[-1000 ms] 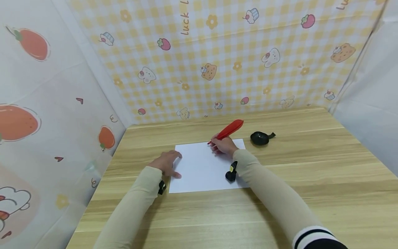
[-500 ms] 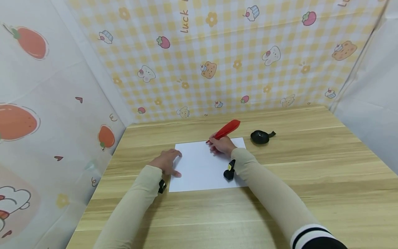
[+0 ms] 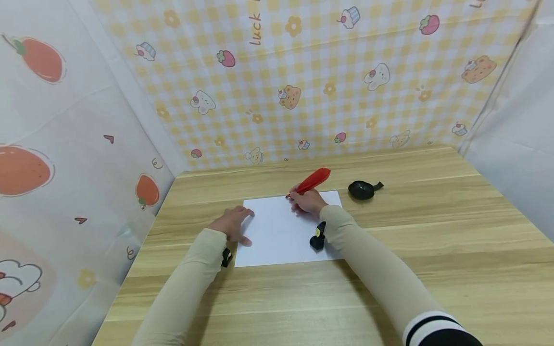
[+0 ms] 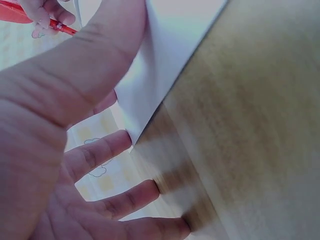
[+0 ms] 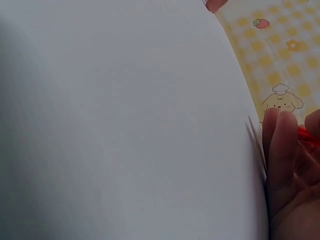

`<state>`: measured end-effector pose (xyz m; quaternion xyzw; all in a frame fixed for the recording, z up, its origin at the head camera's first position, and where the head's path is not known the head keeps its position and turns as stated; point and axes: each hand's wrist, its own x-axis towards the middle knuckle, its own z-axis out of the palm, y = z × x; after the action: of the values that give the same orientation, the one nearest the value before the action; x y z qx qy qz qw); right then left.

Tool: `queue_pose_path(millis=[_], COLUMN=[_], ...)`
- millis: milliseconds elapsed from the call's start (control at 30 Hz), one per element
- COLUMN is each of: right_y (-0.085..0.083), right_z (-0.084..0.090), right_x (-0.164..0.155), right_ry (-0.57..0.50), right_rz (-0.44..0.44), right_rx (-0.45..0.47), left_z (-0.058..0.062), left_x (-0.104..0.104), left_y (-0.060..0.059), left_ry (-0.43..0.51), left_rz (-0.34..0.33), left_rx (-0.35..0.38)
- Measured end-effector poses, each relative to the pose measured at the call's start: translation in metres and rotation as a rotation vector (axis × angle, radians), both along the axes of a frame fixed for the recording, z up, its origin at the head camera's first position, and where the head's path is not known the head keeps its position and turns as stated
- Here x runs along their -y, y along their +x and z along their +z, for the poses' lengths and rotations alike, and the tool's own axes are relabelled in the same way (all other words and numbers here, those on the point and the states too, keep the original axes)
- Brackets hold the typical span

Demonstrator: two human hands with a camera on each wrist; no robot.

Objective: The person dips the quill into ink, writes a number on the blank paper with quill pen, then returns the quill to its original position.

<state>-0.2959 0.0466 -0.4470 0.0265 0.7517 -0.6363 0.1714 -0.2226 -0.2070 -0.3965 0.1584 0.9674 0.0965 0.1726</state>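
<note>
A red feather pen point(image 3: 312, 181) is gripped in the right hand point(image 3: 308, 202), fingers curled round its lower shaft, with the tip set down near the far edge of a white sheet of paper point(image 3: 281, 235); the plume is slanted up and away to the right, as a pen is angled for writing. The sheet is pinned at its left edge by the left hand point(image 3: 231, 224), which is laid flat with fingers spread, some on the paper and some on the wooden table point(image 3: 433, 250), so the sheet is probably kept from sliding under the pen. A small black ink pot point(image 3: 361, 190) is placed just beyond the sheet's far right corner, within easy reach for dipping, it seems. Most of the sheet below the pen is left bare. Broad open table is seen to the right and toward the person; patterned walls point(image 3: 303, 86) close off the back and left.
</note>
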Motion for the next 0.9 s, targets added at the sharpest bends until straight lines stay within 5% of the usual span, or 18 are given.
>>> queue_pose_path(millis=[900], right_y=[0.0005], right_z=[0.0027], right_x=[0.0019], right_ry=[0.04], right_rz=[0.016], right_rx=[-0.013], left_z=[0.0044], left_x=[-0.0091], left_y=[0.0002], left_ry=[-0.005], left_rz=[0.07], left_rx=[0.047])
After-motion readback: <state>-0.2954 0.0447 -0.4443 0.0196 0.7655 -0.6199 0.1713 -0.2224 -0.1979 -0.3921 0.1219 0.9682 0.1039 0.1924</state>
